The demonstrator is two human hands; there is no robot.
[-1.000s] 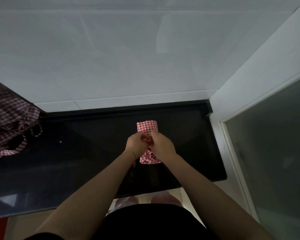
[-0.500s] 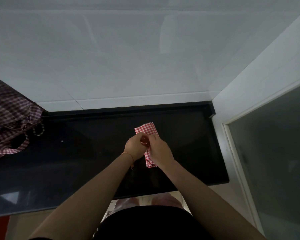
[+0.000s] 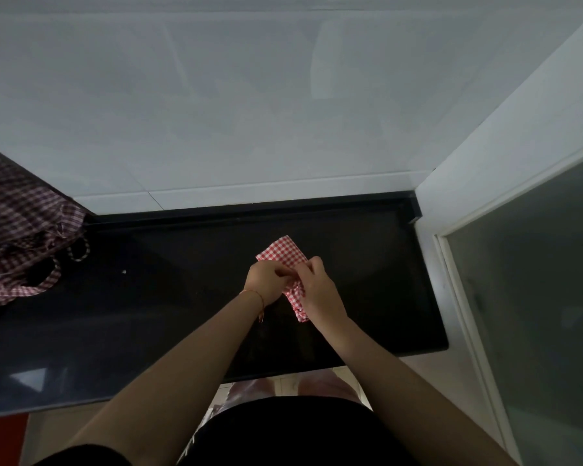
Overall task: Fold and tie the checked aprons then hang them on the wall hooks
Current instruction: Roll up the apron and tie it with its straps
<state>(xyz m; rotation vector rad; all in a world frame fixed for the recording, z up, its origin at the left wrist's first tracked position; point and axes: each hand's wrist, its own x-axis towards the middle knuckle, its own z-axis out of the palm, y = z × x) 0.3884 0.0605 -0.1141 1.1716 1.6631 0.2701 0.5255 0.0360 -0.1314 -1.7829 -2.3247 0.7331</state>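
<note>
Red-and-white checked cotton, folded down to a small bundle, sits over the middle of the black counter (image 3: pixel 182 314): this is the folded apron (image 3: pixel 283 252), its far end a flat, crisp-edged square, its near end crumpled and narrow where it trails out under the wrist. The counter is polished stone, glossy enough to throw back pale reflections, and it runs up to a smooth white tiled wall (image 3: pixel 249 112). Both hands meet on the bundle. The left hand (image 3: pixel 266 280), with a thin orange thread bracelet (image 3: pixel 254 294) at the wrist, has its fingers curled in and pinching the cloth at its middle. The right hand (image 3: pixel 318 290) grips the same spot from the other side, knuckles up, thumb and fingers closed on the fabric. Both forearms reach out straight from the body. At the counter's left end lies a loose heap of checked aprons (image 3: pixel 17 237), rumpled, with straps looping out.
</note>
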